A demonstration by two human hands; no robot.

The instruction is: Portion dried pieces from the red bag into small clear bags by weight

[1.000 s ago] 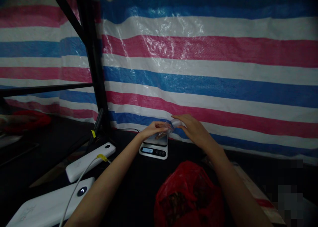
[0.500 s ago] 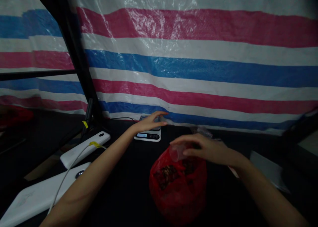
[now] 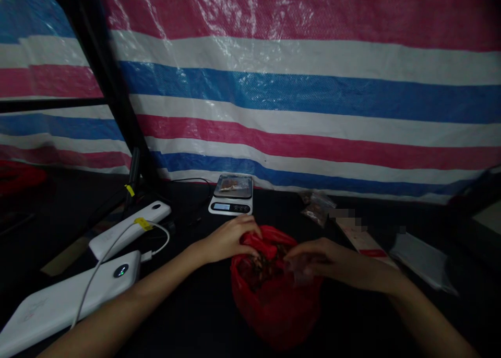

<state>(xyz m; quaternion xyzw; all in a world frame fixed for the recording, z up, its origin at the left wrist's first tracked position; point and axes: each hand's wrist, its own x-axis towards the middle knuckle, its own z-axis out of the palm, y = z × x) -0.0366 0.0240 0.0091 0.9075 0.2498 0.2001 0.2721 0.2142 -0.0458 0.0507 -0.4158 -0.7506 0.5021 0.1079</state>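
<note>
A red plastic bag (image 3: 277,313) stands open on the black table, with small brown pieces (image 3: 260,266) inside that are too dark to name. My left hand (image 3: 233,238) is closed on the far left part of its rim, the fingers pinching the red plastic. Over the right side of the opening, my right hand (image 3: 326,261) holds a small clear plastic cup (image 3: 301,274), tilted toward the contents. Beyond the bag is a white digital scale (image 3: 230,206), with a small clear packet (image 3: 233,185) of brownish stuff lying on its plate.
Several filled clear packets (image 3: 317,209) lie at the back right, near a pale strip with a red band (image 3: 371,252) and a stack of clear bags (image 3: 422,259). Two white power banks (image 3: 78,300) with a cable are on the left. A striped tarp (image 3: 293,102) hangs behind.
My left hand has come back from the scale and taken hold of the red bag's rim. The cup in my right hand has moved lower, into the bag's opening. The view has tipped down slightly.
</note>
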